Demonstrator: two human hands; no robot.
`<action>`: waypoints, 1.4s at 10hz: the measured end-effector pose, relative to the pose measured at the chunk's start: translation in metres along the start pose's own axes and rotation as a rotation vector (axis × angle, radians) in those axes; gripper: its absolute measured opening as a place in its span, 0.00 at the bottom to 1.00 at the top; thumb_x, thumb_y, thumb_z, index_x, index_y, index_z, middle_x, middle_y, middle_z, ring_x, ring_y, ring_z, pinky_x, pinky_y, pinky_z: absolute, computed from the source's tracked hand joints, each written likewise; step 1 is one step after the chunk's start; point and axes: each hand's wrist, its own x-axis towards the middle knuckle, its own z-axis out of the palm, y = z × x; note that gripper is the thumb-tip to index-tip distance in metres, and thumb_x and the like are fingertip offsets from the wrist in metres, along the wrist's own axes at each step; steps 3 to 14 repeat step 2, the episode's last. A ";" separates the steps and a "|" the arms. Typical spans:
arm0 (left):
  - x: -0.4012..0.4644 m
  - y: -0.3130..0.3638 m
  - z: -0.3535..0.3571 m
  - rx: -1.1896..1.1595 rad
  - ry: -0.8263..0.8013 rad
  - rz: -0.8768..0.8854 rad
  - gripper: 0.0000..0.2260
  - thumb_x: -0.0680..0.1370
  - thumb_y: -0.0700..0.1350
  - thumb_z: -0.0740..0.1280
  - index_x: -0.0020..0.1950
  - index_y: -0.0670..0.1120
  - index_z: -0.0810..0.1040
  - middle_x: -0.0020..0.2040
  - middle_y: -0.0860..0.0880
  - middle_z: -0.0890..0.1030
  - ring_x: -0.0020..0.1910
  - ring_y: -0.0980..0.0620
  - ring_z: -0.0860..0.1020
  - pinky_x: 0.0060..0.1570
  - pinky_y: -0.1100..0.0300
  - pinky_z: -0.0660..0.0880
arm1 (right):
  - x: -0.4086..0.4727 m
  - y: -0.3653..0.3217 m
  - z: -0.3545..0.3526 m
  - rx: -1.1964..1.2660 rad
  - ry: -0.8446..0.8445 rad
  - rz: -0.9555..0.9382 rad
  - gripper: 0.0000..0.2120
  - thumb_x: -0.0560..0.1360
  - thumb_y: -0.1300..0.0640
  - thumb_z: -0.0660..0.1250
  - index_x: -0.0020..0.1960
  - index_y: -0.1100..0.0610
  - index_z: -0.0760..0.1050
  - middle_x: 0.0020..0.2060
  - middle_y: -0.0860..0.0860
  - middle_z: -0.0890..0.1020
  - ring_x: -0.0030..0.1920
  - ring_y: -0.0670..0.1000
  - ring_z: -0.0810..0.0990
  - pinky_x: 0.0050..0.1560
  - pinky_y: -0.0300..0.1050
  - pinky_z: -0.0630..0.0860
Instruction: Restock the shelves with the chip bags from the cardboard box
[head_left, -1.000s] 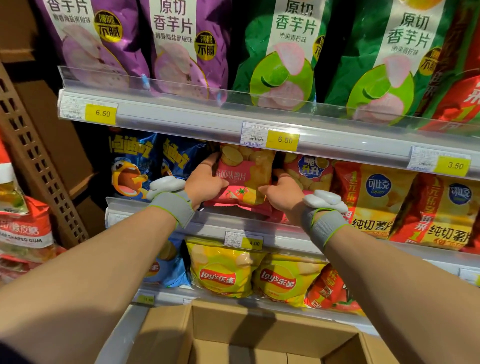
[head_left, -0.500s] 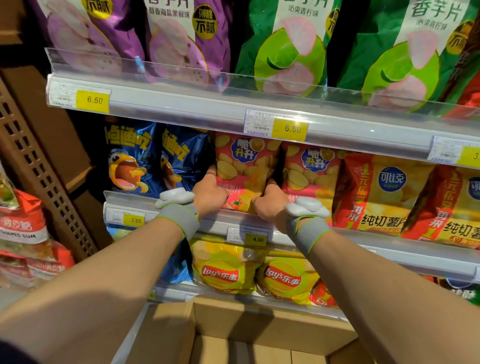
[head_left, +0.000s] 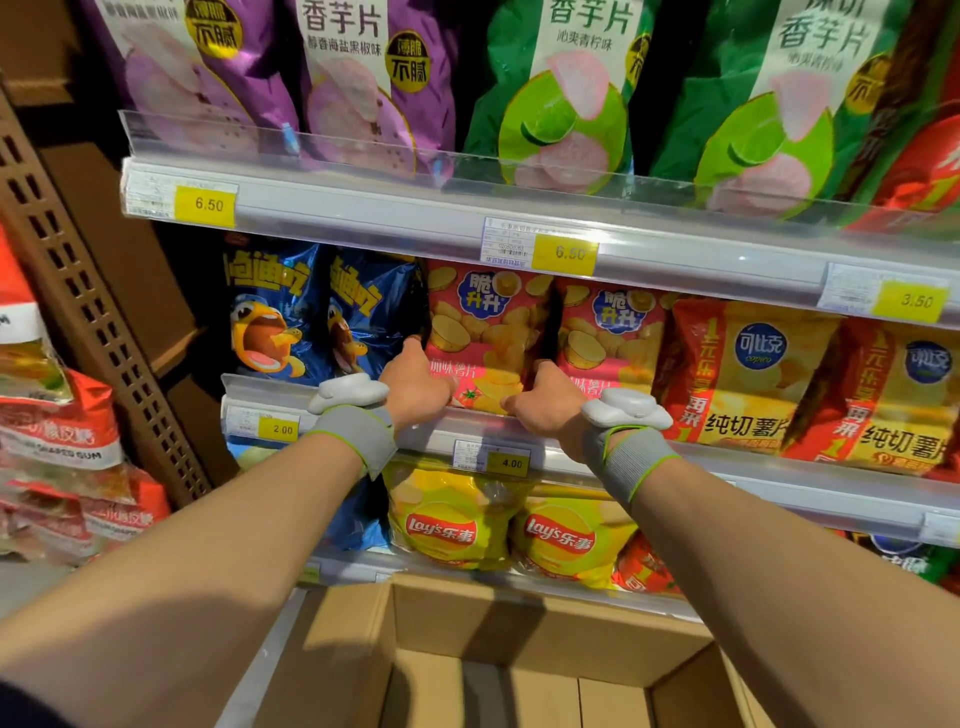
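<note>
Both hands were at the front edge of the middle shelf (head_left: 519, 431), gripping one pink chip bag (head_left: 483, 338). The left hand (head_left: 415, 387) was closed on the bag's lower left corner, thumb along the bag's left edge. The right hand (head_left: 545, 402) was closed on the lower right corner, thumb up between this bag and a second pink chip bag (head_left: 608, 338) just beside it on the right. Fingers of both hands were hidden behind the bag; how tightly they pinched could not be told. The bag stood upright on the shelf, its bottom edge just behind the clear front lip.

Each wrist carried a grey band with a white device on top: left wrist band (head_left: 358, 431), right wrist band (head_left: 631, 457).

To the left of the held bag, on the same shelf, stood two blue bags (head_left: 311, 317). Toward the right end of the shelf stood red-and-yellow bags (head_left: 748, 374). The upper shelf carried purple bags (head_left: 358, 78) at its left end and green bags (head_left: 566, 93) further right. The lower shelf held yellow Lay's bags (head_left: 447, 525) at its front edge.

The cardboard box (head_left: 519, 618) sat open below the lower shelf, at the bottom edge of the view; its contents were not visible. Yellow price tags (head_left: 563, 253) were fixed along the shelf fronts.
</note>
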 end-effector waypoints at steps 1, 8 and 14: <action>-0.019 0.001 -0.008 -0.035 0.003 0.027 0.37 0.76 0.47 0.69 0.79 0.43 0.52 0.75 0.42 0.67 0.73 0.41 0.68 0.69 0.50 0.66 | -0.018 0.003 -0.009 0.026 -0.007 -0.023 0.28 0.73 0.55 0.69 0.70 0.61 0.65 0.59 0.59 0.79 0.58 0.61 0.78 0.61 0.55 0.76; -0.034 0.000 -0.010 -0.080 0.007 0.047 0.38 0.75 0.48 0.71 0.79 0.43 0.52 0.75 0.42 0.67 0.73 0.41 0.68 0.70 0.49 0.67 | -0.035 0.008 -0.015 0.065 -0.023 -0.030 0.32 0.74 0.56 0.69 0.75 0.60 0.61 0.64 0.58 0.76 0.64 0.60 0.76 0.66 0.53 0.72; -0.034 0.000 -0.010 -0.080 0.007 0.047 0.38 0.75 0.48 0.71 0.79 0.43 0.52 0.75 0.42 0.67 0.73 0.41 0.68 0.70 0.49 0.67 | -0.035 0.008 -0.015 0.065 -0.023 -0.030 0.32 0.74 0.56 0.69 0.75 0.60 0.61 0.64 0.58 0.76 0.64 0.60 0.76 0.66 0.53 0.72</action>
